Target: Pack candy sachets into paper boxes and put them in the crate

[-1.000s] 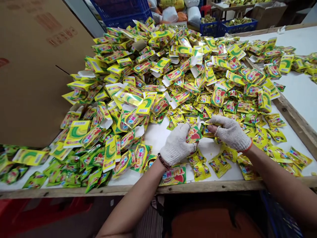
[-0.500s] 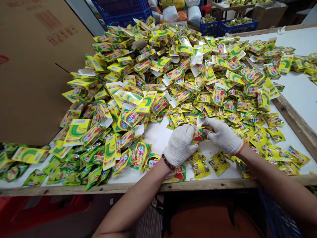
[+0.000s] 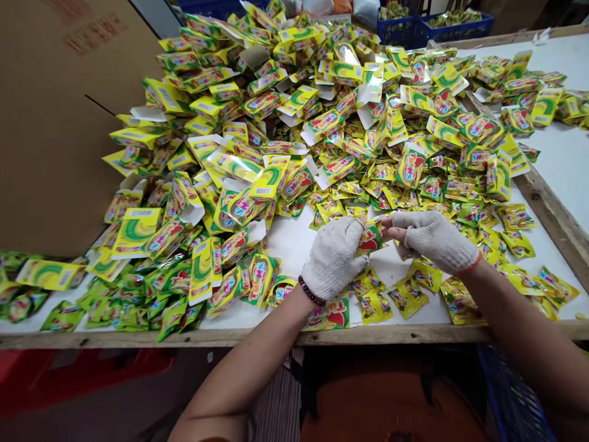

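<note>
Both my hands wear white knit gloves. My left hand (image 3: 334,258) grips a small foil sachet (image 3: 370,238) with a red graphic, and the fingertips of my right hand (image 3: 435,241) pinch its other edge. A dark bead bracelet (image 3: 311,291) circles my left wrist. Loose yellow-green sachets (image 3: 375,307) lie just below my hands on the white table top (image 3: 289,245). Beyond them spreads a large heap of sachets and opened printed cartons (image 3: 294,123). The sachet's middle is partly hidden by my gloves.
A wooden table edge (image 3: 391,334) runs along the near side, with a blue crate (image 3: 510,393) below it. A large cardboard sheet (image 3: 59,123) lies at the left. Blue crates of goods (image 3: 442,27) stand beyond the far table edge.
The whole scene sits higher in the view than before. My right hand has stretched out rightward, while both hands stay on the sachet.
</note>
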The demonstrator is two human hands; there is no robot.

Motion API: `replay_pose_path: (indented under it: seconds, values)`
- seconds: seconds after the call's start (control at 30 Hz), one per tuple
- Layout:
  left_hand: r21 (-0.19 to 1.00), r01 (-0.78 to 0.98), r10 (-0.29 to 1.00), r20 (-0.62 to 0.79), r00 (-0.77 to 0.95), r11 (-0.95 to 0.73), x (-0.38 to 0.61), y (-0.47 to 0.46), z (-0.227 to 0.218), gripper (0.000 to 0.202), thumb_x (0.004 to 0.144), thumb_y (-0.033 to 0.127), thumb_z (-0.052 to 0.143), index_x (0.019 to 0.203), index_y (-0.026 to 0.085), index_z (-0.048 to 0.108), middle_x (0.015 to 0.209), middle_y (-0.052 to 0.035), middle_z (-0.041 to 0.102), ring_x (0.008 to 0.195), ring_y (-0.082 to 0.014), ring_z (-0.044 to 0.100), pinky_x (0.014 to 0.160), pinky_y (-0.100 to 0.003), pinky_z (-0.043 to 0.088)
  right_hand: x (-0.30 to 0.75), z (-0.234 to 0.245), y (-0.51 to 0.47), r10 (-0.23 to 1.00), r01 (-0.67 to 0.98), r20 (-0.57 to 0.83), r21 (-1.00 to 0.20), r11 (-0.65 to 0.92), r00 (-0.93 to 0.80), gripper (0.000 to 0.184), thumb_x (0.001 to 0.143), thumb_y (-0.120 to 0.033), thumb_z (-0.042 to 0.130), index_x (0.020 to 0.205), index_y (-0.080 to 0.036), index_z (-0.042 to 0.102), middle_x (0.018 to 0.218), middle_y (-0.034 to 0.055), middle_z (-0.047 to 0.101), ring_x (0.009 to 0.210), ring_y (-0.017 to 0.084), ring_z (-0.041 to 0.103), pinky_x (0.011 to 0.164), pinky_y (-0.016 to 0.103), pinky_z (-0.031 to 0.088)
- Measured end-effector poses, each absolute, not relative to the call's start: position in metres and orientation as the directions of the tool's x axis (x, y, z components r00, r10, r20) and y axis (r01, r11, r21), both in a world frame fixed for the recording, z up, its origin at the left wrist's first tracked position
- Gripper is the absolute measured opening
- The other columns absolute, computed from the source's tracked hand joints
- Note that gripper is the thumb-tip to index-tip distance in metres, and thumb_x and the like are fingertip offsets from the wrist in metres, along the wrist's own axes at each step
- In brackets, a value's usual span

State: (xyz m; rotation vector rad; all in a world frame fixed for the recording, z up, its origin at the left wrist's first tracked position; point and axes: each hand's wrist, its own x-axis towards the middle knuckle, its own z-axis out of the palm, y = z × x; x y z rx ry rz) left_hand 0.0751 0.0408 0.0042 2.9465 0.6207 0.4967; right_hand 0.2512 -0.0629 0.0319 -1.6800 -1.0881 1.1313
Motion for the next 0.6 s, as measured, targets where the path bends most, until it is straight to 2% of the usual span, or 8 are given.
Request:
replay_pose_path:
  seconds: [0.07,0.17,0.23,0.33,0.4,0.47,0.53,0.6]
  values:
    - [0.154,0.361,0.391,0.290,0.874,-0.920,0.077,0.042,0.005,0.056,0.079,0.027,0.064,0.130,0.009,0.053,0.116,-0.0173,0.063,0.107,-0.0317,0.060,0.090,-0.044,0.050,0.252,0.033,-0.066,0.948,0.144,-0.310,-0.938,-0.317,0.068,0.037,0.085,-0.048,0.063,0.100,-0.014,0.067,0.049,-0.0021,0.057,0.040,0.009,0.046,0.040,0.021,0.035]
    - [0.181,0.343,0.381,0.258,0.888,-0.922,0.077,0.042,0.010,0.056,0.079,0.028,0.063,0.131,0.009,0.053,0.116,-0.0167,0.063,0.107,-0.0308,0.060,0.091,-0.043,0.049,0.250,0.031,-0.067,0.937,0.041,-0.329,-0.944,-0.327,-0.115,0.039,0.083,-0.054,0.065,0.093,-0.016,0.061,0.047,-0.0027,0.057,0.036,0.008,0.045,0.036,0.019,0.030]
    - [0.213,0.352,0.397,0.227,0.889,-0.911,0.072,0.040,0.018,0.053,0.079,0.029,0.063,0.127,0.010,0.054,0.114,-0.0158,0.063,0.105,-0.0298,0.060,0.090,-0.042,0.049,0.252,0.029,-0.068,0.929,-0.005,-0.336,-0.940,-0.341,-0.152,0.043,0.083,-0.056,0.065,0.096,-0.016,0.062,0.049,-0.0024,0.058,0.036,0.008,0.045,0.034,0.019,0.030]
    - [0.245,0.388,0.428,0.141,0.893,-0.889,0.054,0.028,0.034,0.042,0.076,0.029,0.063,0.114,0.013,0.058,0.107,-0.0129,0.063,0.099,-0.0286,0.060,0.086,-0.042,0.050,0.260,0.031,-0.071,0.937,-0.004,-0.335,-0.942,-0.337,-0.095,0.045,0.084,-0.056,0.066,0.101,-0.014,0.066,0.069,0.0051,0.069,0.042,0.009,0.051,0.037,0.021,0.034]
    - [0.273,0.390,0.415,0.038,0.909,-0.879,0.039,0.017,0.042,0.035,0.073,0.028,0.064,0.105,0.015,0.058,0.104,-0.0111,0.063,0.097,-0.0282,0.060,0.085,-0.042,0.051,0.266,0.033,-0.074,0.953,0.043,-0.302,-0.952,-0.303,0.021,0.041,0.084,-0.054,0.066,0.094,-0.014,0.069,0.078,0.0080,0.072,0.046,0.009,0.052,0.039,0.022,0.035]
    - [0.303,0.368,0.355,-0.098,0.929,-0.879,0.024,0.005,0.044,0.030,0.071,0.025,0.064,0.099,0.017,0.057,0.105,-0.0102,0.064,0.098,-0.0279,0.060,0.087,-0.042,0.051,0.266,0.033,-0.074,0.953,0.133,-0.278,-0.947,-0.293,0.122,0.036,0.084,-0.051,0.066,0.080,-0.015,0.068,0.072,0.0060,0.069,0.048,0.009,0.051,0.042,0.023,0.035]
    - [0.306,0.360,0.305,-0.214,0.928,-0.881,0.010,-0.001,0.040,0.028,0.070,0.021,0.062,0.097,0.017,0.058,0.108,-0.0100,0.065,0.103,-0.0281,0.060,0.092,-0.043,0.050,0.258,0.028,-0.073,0.951,0.272,-0.275,-0.913,-0.305,0.143,0.030,0.084,-0.044,0.065,0.071,-0.017,0.064,0.065,0.0025,0.062,0.050,0.010,0.050,0.047,0.025,0.036]
    - [0.252,0.385,0.319,-0.267,0.910,-0.888,-0.002,-0.001,0.035,0.031,0.074,0.018,0.060,0.105,0.017,0.059,0.116,-0.0104,0.065,0.111,-0.0293,0.059,0.097,-0.045,0.048,0.243,0.019,-0.069,0.950,0.460,-0.294,-0.833,-0.308,0.104,0.020,0.084,-0.036,0.062,0.075,-0.018,0.065,0.066,0.0006,0.060,0.056,0.012,0.052,0.053,0.025,0.038]
